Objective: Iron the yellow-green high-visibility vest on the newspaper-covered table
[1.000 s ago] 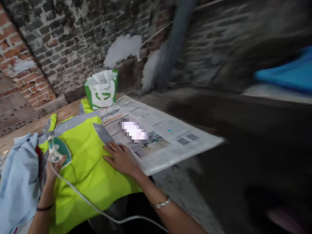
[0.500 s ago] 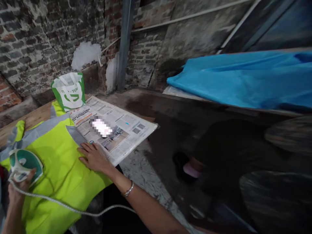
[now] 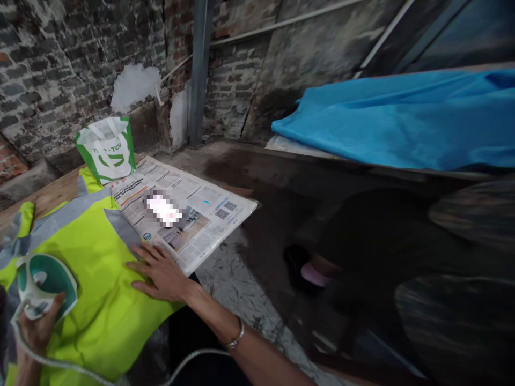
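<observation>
At the left edge, my left hand (image 3: 40,324) wraps round the handle of a green and white clothes iron (image 3: 54,276). The iron rests on a bright yellow garment (image 3: 90,257) with grey bands, and its pale braided cord (image 3: 72,367) runs off toward the bottom. My right hand (image 3: 161,271) lies flat with fingers spread on the garment's right edge, a silver bracelet (image 3: 237,333) on the wrist. Just beyond those fingertips is a newspaper sheet (image 3: 209,198) under clear plastic, with a blurred bright object (image 3: 164,209) on it.
A green and white bag (image 3: 107,150) stands at the back of the wooden table (image 3: 44,187). Blue cloth (image 3: 398,118) covers another surface at the right. Someone's foot in a dark shoe (image 3: 298,268) is on the floor. A metal post (image 3: 199,75) rises by the brick wall.
The iron and my left hand have shifted slightly right on the garment. My right hand's fingers are spread wider, and the cord hangs lower. The view has moved a little.
</observation>
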The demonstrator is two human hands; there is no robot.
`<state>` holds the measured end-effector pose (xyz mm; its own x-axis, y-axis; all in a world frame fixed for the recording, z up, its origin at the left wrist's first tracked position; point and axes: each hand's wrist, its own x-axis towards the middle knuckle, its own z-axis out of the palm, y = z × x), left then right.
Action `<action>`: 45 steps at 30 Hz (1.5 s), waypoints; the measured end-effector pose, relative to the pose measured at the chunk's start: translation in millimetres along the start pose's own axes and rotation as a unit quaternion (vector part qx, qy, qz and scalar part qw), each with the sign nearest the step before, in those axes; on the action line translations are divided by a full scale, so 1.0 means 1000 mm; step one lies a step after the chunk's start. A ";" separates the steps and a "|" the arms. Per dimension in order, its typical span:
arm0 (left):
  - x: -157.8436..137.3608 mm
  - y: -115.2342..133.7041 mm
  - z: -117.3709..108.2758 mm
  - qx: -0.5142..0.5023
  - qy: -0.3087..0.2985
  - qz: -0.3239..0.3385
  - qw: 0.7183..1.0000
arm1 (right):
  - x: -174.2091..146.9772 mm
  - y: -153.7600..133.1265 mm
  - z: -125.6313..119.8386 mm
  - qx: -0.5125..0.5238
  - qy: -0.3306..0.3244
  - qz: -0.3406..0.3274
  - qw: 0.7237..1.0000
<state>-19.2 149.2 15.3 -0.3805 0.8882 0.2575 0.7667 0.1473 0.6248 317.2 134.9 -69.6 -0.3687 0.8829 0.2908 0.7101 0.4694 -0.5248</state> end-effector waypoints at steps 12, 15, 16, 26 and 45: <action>0.007 0.047 0.054 -0.058 -0.044 0.094 0.993 | 0.004 -0.003 -0.002 0.019 -0.014 0.014 1.000; 0.035 0.064 0.066 -0.088 -0.038 0.062 0.993 | 0.005 -0.002 -0.003 0.024 -0.014 0.017 0.999; 0.041 0.069 0.069 -0.096 -0.039 0.051 0.993 | 0.006 -0.002 -0.003 0.025 -0.015 0.018 0.999; -0.031 0.062 0.056 -0.082 -0.048 0.045 0.994 | 0.009 -0.004 -0.006 0.037 -0.006 0.030 0.999; 0.045 0.115 0.106 -0.108 -0.082 0.060 0.989 | 0.005 -0.002 -0.004 0.036 0.003 0.030 0.999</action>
<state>106.9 251.8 21.0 -0.1898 0.9552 0.2272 0.6661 -0.0448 0.7446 316.4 138.6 -64.1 -0.3237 0.9092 0.2617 0.6852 0.4160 -0.5978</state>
